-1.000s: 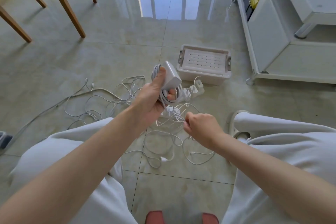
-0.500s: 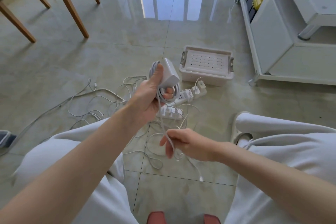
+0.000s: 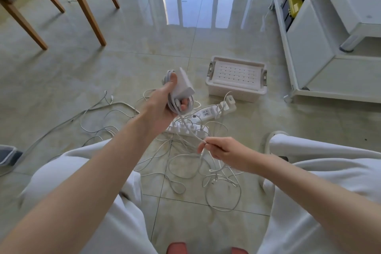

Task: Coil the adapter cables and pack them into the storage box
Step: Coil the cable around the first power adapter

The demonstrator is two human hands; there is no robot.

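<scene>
L fingers (image 3: pixel 184 107) round adapter (image 3: pixel 184 85) + cable (image 3: pixel 171 102)

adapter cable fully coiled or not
Partly: cable loops wrap the adapter in the left hand; a loose tail runs to the right hand.

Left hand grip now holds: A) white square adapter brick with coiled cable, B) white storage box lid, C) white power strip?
A: the left hand grips the white square adapter brick with the coiled white cable looped beside it; the white power strip lies untouched below.

the adapter (image 3: pixel 183 85) hides most fingers (image 3: pixel 183 107) of the left hand (image 3: pixel 162 105).
</scene>
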